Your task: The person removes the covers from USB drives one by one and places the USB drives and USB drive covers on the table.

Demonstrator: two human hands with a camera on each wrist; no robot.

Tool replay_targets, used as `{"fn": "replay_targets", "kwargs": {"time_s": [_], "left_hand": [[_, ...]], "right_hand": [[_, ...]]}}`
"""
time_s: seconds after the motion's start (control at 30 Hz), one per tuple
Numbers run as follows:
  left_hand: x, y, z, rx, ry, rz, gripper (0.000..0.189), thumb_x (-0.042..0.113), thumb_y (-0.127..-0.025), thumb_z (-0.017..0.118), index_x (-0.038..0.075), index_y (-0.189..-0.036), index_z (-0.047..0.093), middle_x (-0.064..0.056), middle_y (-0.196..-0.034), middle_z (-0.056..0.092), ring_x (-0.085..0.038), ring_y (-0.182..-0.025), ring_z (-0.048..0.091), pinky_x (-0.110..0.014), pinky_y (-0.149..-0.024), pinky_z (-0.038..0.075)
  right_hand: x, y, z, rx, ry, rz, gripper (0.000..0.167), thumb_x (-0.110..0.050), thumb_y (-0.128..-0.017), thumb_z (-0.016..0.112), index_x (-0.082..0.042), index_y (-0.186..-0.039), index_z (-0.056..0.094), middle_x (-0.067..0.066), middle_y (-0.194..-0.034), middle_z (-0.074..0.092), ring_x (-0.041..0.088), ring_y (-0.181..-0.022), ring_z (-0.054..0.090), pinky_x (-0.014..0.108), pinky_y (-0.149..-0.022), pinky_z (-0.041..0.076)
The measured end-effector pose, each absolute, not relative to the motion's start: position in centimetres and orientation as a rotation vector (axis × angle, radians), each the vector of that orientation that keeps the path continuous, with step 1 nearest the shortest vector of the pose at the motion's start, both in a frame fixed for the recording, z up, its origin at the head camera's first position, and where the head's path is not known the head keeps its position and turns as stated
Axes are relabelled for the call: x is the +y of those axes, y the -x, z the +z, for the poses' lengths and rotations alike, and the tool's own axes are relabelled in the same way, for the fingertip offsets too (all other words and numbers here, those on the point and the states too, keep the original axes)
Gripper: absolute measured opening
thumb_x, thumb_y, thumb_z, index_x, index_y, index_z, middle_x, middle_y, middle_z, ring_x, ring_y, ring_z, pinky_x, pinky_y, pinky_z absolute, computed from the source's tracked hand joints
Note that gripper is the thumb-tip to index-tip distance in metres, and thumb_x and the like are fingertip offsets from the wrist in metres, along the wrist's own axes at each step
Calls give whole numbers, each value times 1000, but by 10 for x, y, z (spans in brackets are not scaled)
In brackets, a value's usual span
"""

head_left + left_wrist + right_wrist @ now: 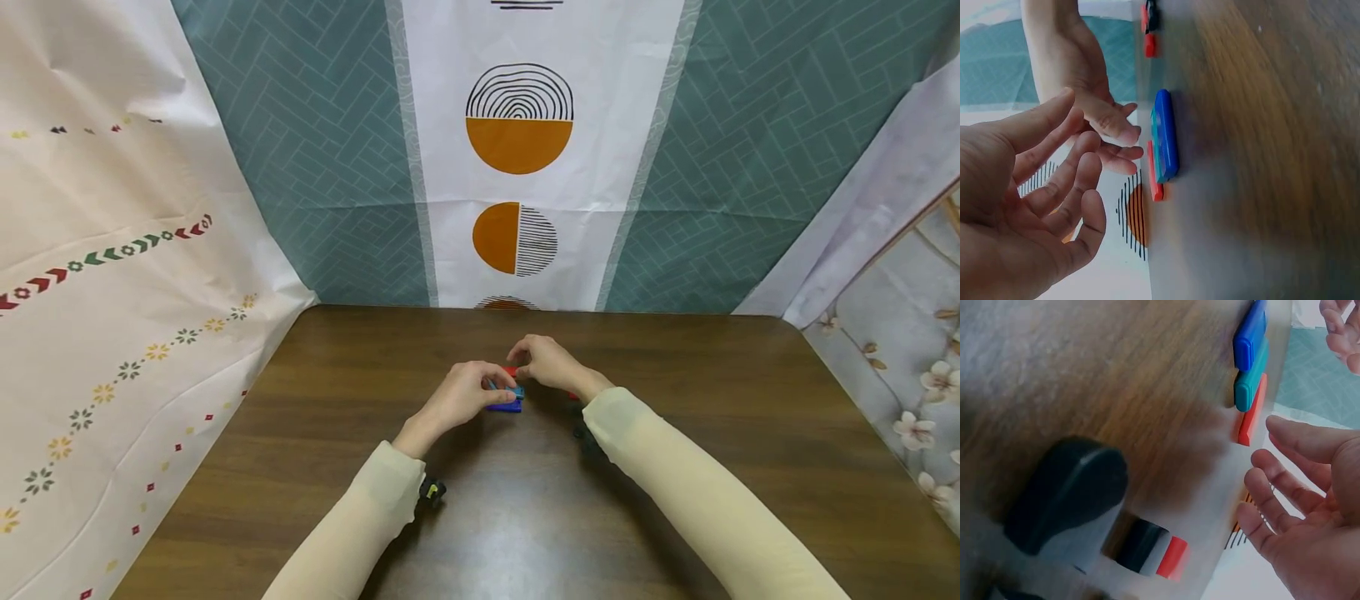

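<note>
Three flat plastic bars with rounded ends lie side by side on the table: a blue bar [505, 407], a teal bar [1252, 381] and a red bar [1252, 412]. Their exact kind does not show. My left hand [467, 398] hovers over the near left side of the row, fingers loosely bent around nothing. Across from it, my right hand [551, 363] is held above the far right side, its fingers [1291, 481] also loosely bent and apart from the bars. In the head view both hands partly cover the row.
Beneath my right wrist lie a larger black-and-white piece [1075, 494] with a rounded end and a smaller black, white and red piece [1147, 547]. The brown wooden table [300, 467] ends at a patterned cloth backdrop [517, 250].
</note>
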State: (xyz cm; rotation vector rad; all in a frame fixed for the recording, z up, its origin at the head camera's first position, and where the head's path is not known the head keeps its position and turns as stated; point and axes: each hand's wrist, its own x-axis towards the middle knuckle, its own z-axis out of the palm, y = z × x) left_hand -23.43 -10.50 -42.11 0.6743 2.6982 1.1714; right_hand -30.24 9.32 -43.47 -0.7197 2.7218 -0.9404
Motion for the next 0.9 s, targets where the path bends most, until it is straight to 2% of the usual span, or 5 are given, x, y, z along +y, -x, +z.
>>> {"fn": "replay_targets", "kwargs": {"time_s": [0.17,0.43,0.7,0.9], "left_hand": [[-110,238,-421,2704,-651,1188,15,19,-95,79,8,-106,80,5,-91,71,-16,-86,63,-34,-76,54],[-116,241,-420,2720,-622,1193,7,20,-95,79,15,-101,80,6,-89,71,-15,-85,64,-33,-76,54],[-120,245,-422,2718,-594,1218,10,24,-95,78,15,-102,79,4,-91,72,-15,-85,64,-33,-77,54],[-123,250,-425,2724,-577,1230,21,21,-95,79,12,-113,78,4,-91,71,-15,-84,64,-35,-77,53]], "right_hand": [[89,304,-438,2726,709,-914,21,-1,-91,78,-2,-112,76,9,-112,69,28,-107,66,43,-95,55],[83,305,-440,2731,689,-865,19,-1,-91,79,-1,-110,77,9,-106,68,25,-101,65,44,-96,55],[81,305,-441,2732,714,-848,17,0,-90,79,-1,-107,78,9,-100,66,23,-94,60,43,-92,54],[78,306,-443,2749,743,-807,17,0,-89,80,-2,-106,77,8,-97,65,21,-90,59,40,-87,54]]}}
